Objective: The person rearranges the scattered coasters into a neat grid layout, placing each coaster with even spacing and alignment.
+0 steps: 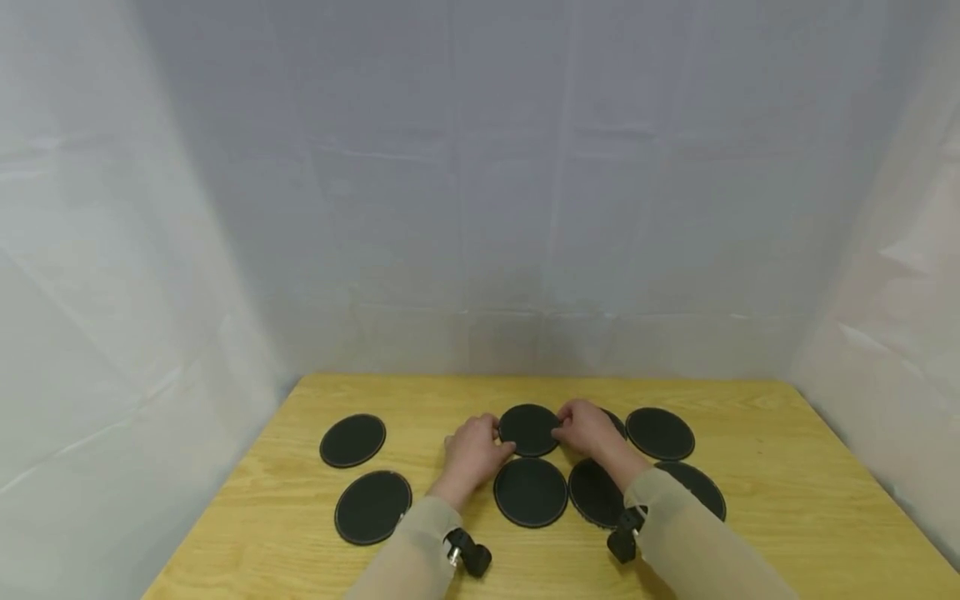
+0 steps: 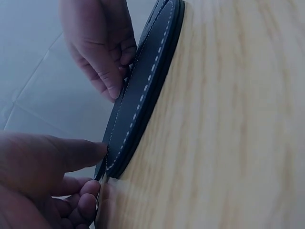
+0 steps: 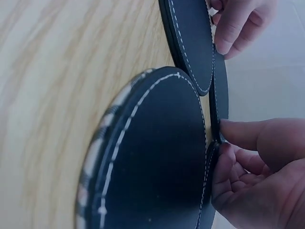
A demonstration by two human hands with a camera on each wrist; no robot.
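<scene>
Several round black coasters with white stitching lie on a wooden table (image 1: 787, 500). Both hands hold the middle coaster (image 1: 528, 429) of the back row by opposite edges. My left hand (image 1: 476, 450) takes its left edge; in the left wrist view the thumb lies on the rim of the coaster (image 2: 143, 90) with the fingers curled below, left hand (image 2: 90, 167). My right hand (image 1: 587, 429) pinches the right edge, seen close as right hand (image 3: 221, 143) on the thin edge-on coaster (image 3: 220, 95). Whether it is lifted off the wood I cannot tell.
Two coasters (image 1: 352, 440) (image 1: 372, 506) lie to the left. Others lie in front (image 1: 530, 492) and to the right (image 1: 660, 433), one partly under my right forearm (image 1: 596, 492). White sheeting walls stand behind and at both sides.
</scene>
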